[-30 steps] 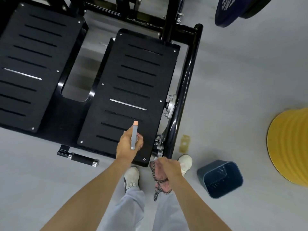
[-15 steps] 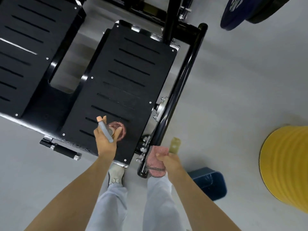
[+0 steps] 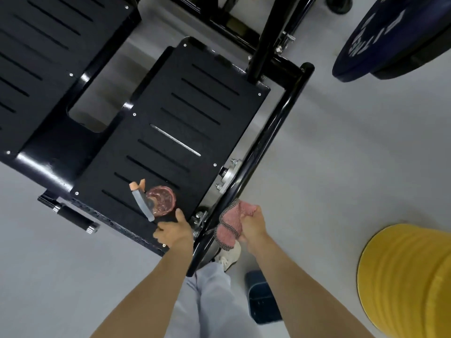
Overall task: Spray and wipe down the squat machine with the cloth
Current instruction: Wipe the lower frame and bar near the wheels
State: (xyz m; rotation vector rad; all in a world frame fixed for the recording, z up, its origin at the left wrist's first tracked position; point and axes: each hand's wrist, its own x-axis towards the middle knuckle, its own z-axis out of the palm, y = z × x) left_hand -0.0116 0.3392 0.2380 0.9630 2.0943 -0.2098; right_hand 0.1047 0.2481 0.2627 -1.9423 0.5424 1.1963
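Squat machine [image 3: 185,132] sitting on the grey floor [image 3: 341,167], spray bottle [image 3: 156,201] standing at its right footplate's near edge, left hand [image 3: 174,231] just beside it, fingers loosely spread, right hand [image 3: 252,228] gripping the pink cloth [image 3: 231,220] against the frame tube [image 3: 263,147], far-right weight plate [image 3: 390,37] showing white lettering too cropped to read.

Head-worn view, steeply downward, close.

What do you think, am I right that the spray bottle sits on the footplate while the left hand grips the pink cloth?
Not quite. The spray bottle does sit on the footplate, but the right hand, not the left, grips the pink cloth. The head view shows it.
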